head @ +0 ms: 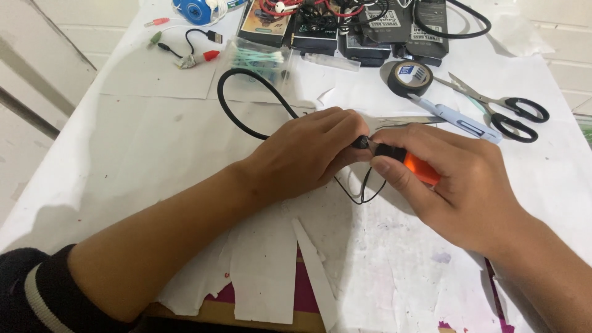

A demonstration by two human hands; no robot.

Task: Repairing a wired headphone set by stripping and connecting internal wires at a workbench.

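Scissors [493,108] right of tape roll [410,77]

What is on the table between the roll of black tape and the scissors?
In the head view, a light blue pen-like tool lies between the black tape roll and the black-handled scissors.

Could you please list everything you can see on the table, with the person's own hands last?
Neckband cable: one, black, looping left of the hands.
Orange-handled tool: one, in the right grip.
Scissors: one, black handles, upper right.
Tape roll: one, black, beside the scissors.
Craft knife: one, pale blue, under the scissors.
Cotton swabs bag: one, clear, top centre.
Boxes: several, dark, top edge.
Table: one, white paper cover.
Left hand: pinching the cable end.
Right hand: gripping the tool.
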